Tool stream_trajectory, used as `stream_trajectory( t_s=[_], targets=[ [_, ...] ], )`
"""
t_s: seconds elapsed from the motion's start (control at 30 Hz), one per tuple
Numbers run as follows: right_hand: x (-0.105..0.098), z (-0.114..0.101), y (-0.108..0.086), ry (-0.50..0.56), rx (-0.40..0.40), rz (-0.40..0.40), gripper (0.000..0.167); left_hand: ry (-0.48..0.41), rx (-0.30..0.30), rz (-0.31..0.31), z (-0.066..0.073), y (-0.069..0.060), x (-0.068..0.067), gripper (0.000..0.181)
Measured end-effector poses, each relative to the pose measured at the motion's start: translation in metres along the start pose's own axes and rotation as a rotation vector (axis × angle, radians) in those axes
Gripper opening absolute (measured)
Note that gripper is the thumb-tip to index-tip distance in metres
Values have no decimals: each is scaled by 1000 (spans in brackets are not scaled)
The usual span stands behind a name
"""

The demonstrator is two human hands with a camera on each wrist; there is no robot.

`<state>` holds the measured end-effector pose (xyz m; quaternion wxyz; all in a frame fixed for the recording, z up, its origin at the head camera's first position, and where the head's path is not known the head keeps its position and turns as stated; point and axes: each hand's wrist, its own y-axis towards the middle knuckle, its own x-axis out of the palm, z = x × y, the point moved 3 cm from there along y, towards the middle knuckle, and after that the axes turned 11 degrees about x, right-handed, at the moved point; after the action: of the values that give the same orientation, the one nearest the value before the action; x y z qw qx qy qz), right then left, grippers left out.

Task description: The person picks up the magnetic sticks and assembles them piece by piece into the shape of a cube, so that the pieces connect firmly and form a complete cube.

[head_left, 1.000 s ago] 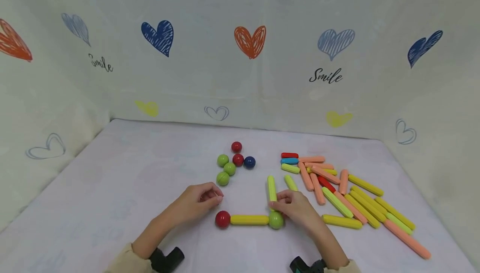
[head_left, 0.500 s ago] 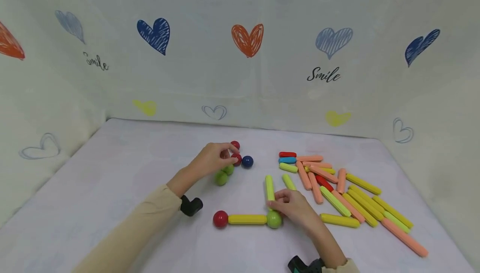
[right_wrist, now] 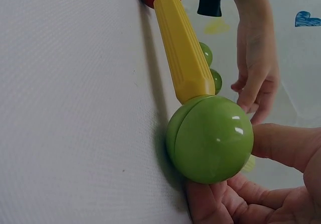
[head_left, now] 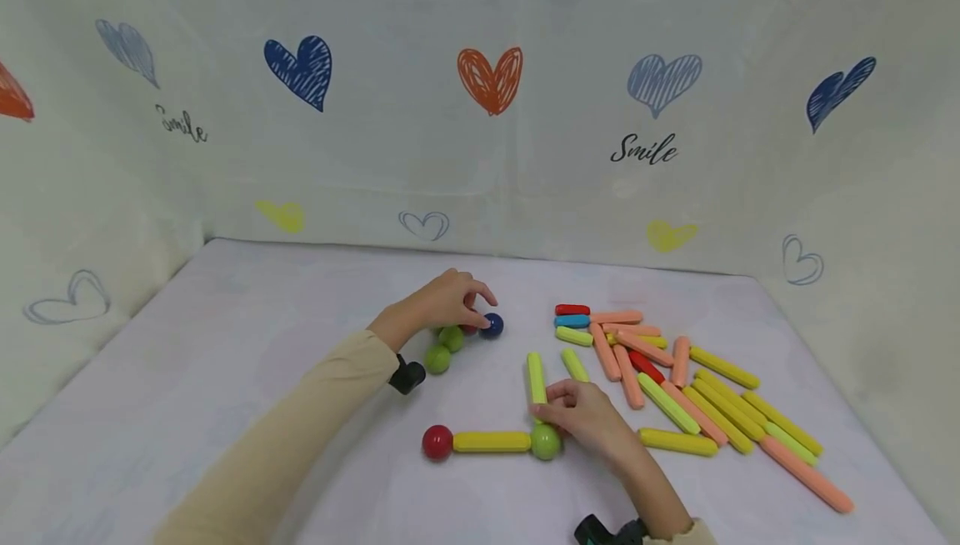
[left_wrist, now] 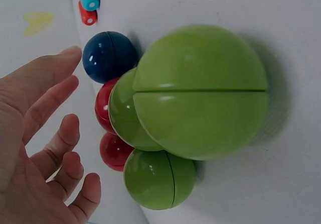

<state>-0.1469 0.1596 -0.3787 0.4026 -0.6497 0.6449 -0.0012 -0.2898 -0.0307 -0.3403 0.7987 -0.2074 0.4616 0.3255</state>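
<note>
My left hand (head_left: 450, 299) hovers over the group of balls, its thumb beside a dark blue ball (head_left: 495, 327). In the left wrist view its fingers (left_wrist: 50, 73) are spread and hold nothing. Green balls (left_wrist: 200, 93) and red balls (left_wrist: 116, 151) cluster there. With thumb and fingers, my right hand (head_left: 588, 416) pinches a light green stick (head_left: 536, 374) just above a green ball (head_left: 546, 442). A yellow stick (head_left: 491, 442) joins that ball to a red ball (head_left: 437, 442). The green ball hides most of the light green stick in the right wrist view.
Right of the hands lies a pile of loose sticks in salmon (head_left: 632, 378), yellow (head_left: 675, 442), light green, red and blue. A short light green stick (head_left: 574, 364) lies near the right hand. A white cloth with printed hearts (head_left: 491, 82) hangs behind the table.
My left hand has moved forward and right, from beside the joined pieces to over the balls and then to the blue one. My right hand keeps its pinch on the light green stick.
</note>
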Motion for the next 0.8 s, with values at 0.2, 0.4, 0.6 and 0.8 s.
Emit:
stream_trajectory(
  t_s=[0.2,0.4,0.6,0.8],
  targets=[
    [0,-1,-1,17,4,-1,38,77,-21,-38,-1,6,3,33],
    [0,-1,-1,22,8,-3,37,118,-18,-45,1,7,5,33],
    [1,-1,1,0,6,-3,39,155,-5,-41,-2,7,9,32],
    [1,0,2,-18,11,2,39,167,-10,-32,-3,8,12,33]
  ],
)
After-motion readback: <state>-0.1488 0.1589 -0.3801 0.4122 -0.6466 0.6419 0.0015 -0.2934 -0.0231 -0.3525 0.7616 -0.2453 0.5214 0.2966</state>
